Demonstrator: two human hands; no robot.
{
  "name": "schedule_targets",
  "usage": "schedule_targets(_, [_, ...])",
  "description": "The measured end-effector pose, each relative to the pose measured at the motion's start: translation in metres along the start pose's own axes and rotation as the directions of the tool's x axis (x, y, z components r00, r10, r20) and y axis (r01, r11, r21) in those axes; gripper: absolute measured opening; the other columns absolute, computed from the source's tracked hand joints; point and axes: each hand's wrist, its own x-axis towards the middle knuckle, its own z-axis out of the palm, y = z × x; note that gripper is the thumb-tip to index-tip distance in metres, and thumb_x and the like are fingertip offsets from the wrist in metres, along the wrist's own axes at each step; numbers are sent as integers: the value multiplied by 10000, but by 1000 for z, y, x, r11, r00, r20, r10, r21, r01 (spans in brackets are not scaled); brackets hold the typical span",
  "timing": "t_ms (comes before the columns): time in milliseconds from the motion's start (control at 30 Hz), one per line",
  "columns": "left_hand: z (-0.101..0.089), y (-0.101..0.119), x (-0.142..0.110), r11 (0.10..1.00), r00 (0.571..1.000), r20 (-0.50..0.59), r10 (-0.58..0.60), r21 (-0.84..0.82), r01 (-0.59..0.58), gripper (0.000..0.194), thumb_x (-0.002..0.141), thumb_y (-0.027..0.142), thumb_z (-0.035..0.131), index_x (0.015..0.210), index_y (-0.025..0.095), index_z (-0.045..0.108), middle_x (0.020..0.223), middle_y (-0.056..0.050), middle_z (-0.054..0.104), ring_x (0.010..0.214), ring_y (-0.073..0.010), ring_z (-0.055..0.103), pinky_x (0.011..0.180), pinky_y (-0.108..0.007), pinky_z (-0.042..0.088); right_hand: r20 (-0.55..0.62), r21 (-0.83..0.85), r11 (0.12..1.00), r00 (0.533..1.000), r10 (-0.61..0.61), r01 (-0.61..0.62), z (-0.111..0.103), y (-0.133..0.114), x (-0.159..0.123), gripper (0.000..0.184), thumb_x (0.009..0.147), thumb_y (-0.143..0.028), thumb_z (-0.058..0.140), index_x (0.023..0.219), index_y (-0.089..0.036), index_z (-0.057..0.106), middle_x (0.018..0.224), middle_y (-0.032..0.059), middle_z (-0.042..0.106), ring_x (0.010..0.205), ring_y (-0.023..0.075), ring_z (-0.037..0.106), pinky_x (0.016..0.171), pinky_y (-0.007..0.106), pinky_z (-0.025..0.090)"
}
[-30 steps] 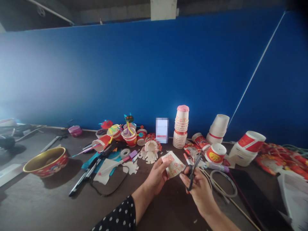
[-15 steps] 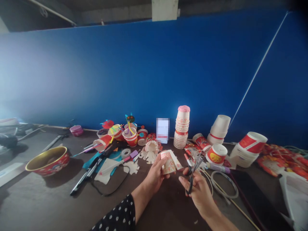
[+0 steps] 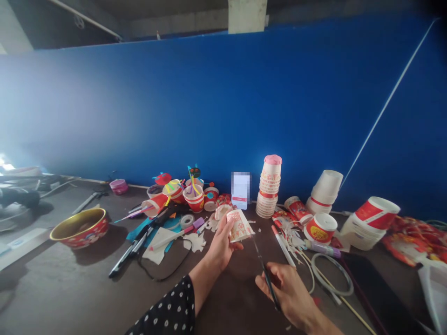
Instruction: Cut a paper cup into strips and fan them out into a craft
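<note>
Through my head view, I have the left hand [image 3: 220, 239] closed on the paper [image 3: 240, 226], a white piece with a red print, pinched near its left edge with the thumb across the front. The right hand [image 3: 284, 291] is wrapped around the black handles of the scissors [image 3: 267, 277], and I see their blades angled up and leftward to the paper's lower right corner; I can't tell whether they have bitten into it. Both hands sit above the brown table [image 3: 226, 302], and the left arm wears a dotted sleeve [image 3: 167, 307]. Just right of the blades I see a marker [image 3: 283, 246] with a red cap, lying near some tangled pale cords. On the other side, left of the left hand, lie white scraps [image 3: 195, 242] and a roll of tape [image 3: 187, 221]. Beyond the paper stands a blurred-out screen [image 3: 240, 190], and to its right a tall cup stack [image 3: 268, 186] with a pink top. Farther right I have an upturned red-and-white cup [image 3: 320, 229] and a coil of tube [image 3: 350, 280]; well off to the left is a gold-lined bowl [image 3: 82, 232]. Behind everything runs a blue wall [image 3: 216, 107].
</note>
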Motion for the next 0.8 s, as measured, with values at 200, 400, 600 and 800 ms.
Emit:
schedule_targets(200, [-2, 2, 3, 999, 999, 9, 45, -18, -45, 587, 754, 437, 576, 1277, 336, 331, 1099, -67, 545, 663, -154, 621, 387, -176, 413, 95, -79, 996, 994, 56, -48, 0, -6, -3, 441, 692, -482, 543, 489, -194, 278, 485, -65, 249, 479, 79, 230, 425, 211, 161])
schedule_targets(400, [1, 6, 2, 998, 999, -4, 43, -49, -43, 560, 747, 437, 587, 1245, 301, 370, 1042, -63, 565, 710, -180, 632, 428, -194, 445, 98, -85, 994, 993, 72, -63, 0, -9, -4, 432, 690, -460, 550, 489, -194, 275, 484, -62, 258, 486, 81, 237, 438, 215, 168])
schedule_targets(600, [1, 3, 1, 996, 999, -24, 38, -84, -40, 461, 751, 397, 599, 1165, 273, 440, 991, -52, 589, 748, -187, 627, 476, -222, 483, 96, -92, 996, 995, 27, -18, 2, -2, -3, 420, 714, -469, 534, 492, -191, 312, 483, -60, 279, 486, 83, 256, 437, 214, 177])
schedule_targets(800, [6, -5, -4, 998, 998, 64, 8, -67, -4, 465, 757, 389, 594, 1172, 264, 425, 934, -50, 585, 708, -172, 610, 495, -241, 494, 38, -121, 993, 999, 4, 0, 6, 0, -1, 393, 723, -433, 547, 496, -188, 340, 471, -59, 314, 478, 82, 285, 453, 215, 196])
